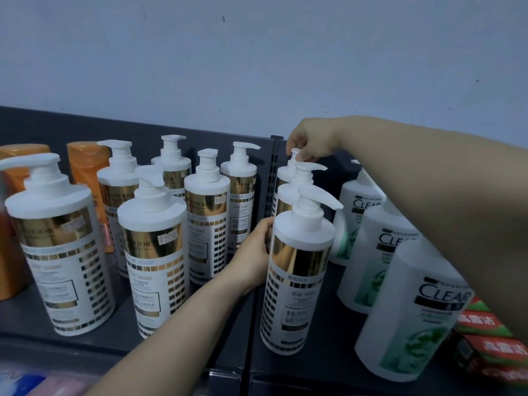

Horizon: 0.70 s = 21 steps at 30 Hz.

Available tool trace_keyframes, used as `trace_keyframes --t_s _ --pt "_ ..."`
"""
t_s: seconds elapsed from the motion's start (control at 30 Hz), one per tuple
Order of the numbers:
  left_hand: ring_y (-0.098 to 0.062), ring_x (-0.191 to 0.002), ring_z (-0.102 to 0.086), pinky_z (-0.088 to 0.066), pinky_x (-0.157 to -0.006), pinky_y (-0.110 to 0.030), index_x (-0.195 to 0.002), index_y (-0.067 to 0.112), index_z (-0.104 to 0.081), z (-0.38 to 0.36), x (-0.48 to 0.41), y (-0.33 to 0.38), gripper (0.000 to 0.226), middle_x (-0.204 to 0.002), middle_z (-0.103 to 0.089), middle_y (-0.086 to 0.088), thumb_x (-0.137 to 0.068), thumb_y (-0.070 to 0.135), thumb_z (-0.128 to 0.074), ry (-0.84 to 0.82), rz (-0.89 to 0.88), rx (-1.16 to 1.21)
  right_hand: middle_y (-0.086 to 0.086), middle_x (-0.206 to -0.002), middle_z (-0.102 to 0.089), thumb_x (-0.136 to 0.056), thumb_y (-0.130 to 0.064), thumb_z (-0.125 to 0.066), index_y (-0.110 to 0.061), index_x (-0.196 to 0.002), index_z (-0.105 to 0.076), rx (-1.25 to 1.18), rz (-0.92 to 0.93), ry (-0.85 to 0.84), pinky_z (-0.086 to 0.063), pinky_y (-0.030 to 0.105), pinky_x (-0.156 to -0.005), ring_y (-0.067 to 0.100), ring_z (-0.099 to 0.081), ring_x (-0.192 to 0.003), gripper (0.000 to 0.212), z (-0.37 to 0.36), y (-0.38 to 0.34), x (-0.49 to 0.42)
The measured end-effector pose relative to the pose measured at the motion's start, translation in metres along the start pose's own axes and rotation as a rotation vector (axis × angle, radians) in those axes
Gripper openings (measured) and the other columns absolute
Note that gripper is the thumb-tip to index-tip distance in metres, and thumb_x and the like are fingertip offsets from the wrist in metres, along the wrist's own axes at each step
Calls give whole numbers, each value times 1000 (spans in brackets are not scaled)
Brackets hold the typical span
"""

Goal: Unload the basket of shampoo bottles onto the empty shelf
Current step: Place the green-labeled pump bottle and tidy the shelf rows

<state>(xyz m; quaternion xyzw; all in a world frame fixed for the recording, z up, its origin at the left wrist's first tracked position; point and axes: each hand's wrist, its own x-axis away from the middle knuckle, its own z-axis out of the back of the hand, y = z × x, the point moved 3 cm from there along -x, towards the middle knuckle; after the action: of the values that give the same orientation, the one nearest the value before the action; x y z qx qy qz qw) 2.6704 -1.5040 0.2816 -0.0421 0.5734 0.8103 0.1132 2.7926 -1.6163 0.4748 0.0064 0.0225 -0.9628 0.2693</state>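
Head view showed the right hand [311, 141] with its fingertips [298, 157] pinching the white pump top of the back bottle [285, 175]. Fingers of the left hand [253, 252] were hidden behind the front bottle [297, 267], so their hold could not be told. Both bottles looked big, hard, smooth and likely heavy. The thin pump might wobble, so the round body seemed the safer place to hold. Under the fingers lay a dark flat shelf [331, 324], crowded on both sides. Behind it stood a pale wall [257, 52].
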Motion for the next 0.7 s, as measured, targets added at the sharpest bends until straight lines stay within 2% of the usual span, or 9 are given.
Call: trace_keyframes --t_s 0.2,0.27,0.33,0.43,0.47,0.6,0.7 --pt "-10 -112 -60 -49 -100 -39 -135 21 -47 -1 2 1 79 -123 -63 5 -68 59 -66 -14 5 42 -4 -92 -60 -89 -12 -64 -13 -123 -61 -1 -27 1 -52 34 -86 22 -63 -87 35 1 0 2" --pt "-12 -119 -57 -47 -103 -41 -142 21 -40 0 5 -3 73 -130 -59 2 -80 43 -72 -27 20 106 -1 -99 -62 -90 -20 -64 -17 -130 -57 53 -25 -7 -46 34 -92 21 -60 -94 41 8 -3 9" --pt "-14 -127 -51 -44 -106 -41 -149 25 -31 6 13 -6 73 -140 -52 1 -87 29 -70 9 48 196 0 -115 -64 -93 -27 -60 -20 -136 -52 73 -22 11 -39 33 -99 19 -57 -108 45 19 -7 19" --pt "-7 -128 -47 -42 -97 -19 -147 31 -33 21 40 3 57 -144 -48 3 -95 29 -58 165 17 265 -3 -130 -58 -95 -32 -56 -23 -137 -50 29 24 114 -35 29 -101 16 -53 -117 43 38 -22 43" --pt "-4 -128 -46 -41 -96 -15 -143 34 -36 26 52 8 52 -142 -49 6 -96 29 -57 225 -40 212 -5 -129 -57 -95 -33 -56 -25 -136 -51 12 60 159 -36 28 -100 15 -53 -116 42 42 -31 52" --pt "3 -124 -50 -42 -100 -17 -132 46 -45 49 112 41 44 -133 -53 22 -90 41 -59 400 -430 -122 -14 -113 -57 -92 -35 -59 -29 -131 -56 -93 237 260 -37 22 -89 6 -56 -103 40 41 -83 84" --pt "-4 -115 -55 -46 -95 -21 -131 29 -49 85 146 52 43 -121 -53 23 -89 32 -60 651 -698 -377 -18 -111 -56 -91 -35 -60 -31 -131 -55 -133 303 224 -39 18 -85 3 -56 -100 40 31 -120 94"
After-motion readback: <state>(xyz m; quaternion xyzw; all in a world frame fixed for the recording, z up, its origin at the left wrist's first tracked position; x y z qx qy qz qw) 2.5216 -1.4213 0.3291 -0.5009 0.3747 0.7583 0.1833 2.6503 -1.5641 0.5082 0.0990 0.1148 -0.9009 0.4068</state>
